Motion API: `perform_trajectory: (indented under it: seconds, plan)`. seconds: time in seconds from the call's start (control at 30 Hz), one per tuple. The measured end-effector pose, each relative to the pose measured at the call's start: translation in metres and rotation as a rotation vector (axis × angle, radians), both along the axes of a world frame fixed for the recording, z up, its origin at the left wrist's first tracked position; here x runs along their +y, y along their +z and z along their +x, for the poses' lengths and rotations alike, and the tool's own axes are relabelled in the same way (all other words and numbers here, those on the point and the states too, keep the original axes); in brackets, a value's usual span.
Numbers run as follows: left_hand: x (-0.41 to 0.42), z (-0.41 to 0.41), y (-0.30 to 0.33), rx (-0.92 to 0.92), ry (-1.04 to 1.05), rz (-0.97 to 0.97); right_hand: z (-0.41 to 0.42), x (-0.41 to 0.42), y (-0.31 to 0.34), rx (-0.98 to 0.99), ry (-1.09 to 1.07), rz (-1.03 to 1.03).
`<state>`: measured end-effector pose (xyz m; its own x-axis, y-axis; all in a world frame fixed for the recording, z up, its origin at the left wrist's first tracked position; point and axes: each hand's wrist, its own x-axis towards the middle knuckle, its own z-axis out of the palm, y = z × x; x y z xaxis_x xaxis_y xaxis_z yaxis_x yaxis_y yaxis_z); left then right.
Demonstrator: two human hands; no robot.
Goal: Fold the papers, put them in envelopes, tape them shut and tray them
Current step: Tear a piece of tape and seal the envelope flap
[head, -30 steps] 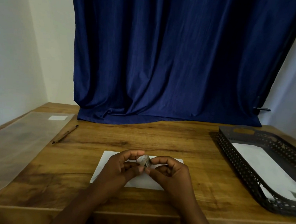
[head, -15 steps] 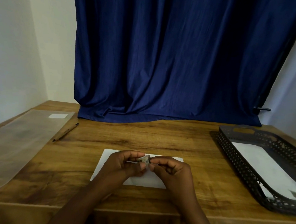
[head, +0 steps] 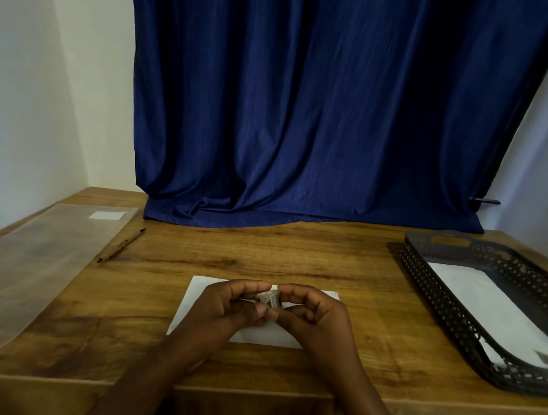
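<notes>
Lower centre of frame: left hand (head: 228, 304) and right hand (head: 316, 311) close together, fingers of both curled round a small tape roll (head: 268, 298), held just above a white envelope (head: 196, 299) lying flat on the table (head: 295, 253). Right side: dark mesh tray (head: 446, 301) already held one white envelope (head: 485, 303). Judged: taping stage of this one; sealing and traying remained.

Bench (head: 343, 263): wooden, I see it filling the lower view.
Near middle: white envelope (head: 193, 298) lying flat.
Left: clear plastic sheet (head: 38, 257); pencil (head: 121, 245) just beside it.
Right: dark perforated tray (head: 446, 301).
Back edge: blue curtain (head: 298, 215) hem resting.
</notes>
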<state>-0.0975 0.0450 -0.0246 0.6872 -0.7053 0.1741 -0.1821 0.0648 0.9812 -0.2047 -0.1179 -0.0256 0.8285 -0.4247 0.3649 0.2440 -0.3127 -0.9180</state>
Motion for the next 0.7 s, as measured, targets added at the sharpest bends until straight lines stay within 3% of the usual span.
perform_trajectory:
  seconds: [0.7]
  plan:
    - [-0.0016, 0.0025, -0.0023, -0.029, 0.011, -0.002, -0.0008, -0.0032, -0.002, -0.003, 0.062, 0.085]
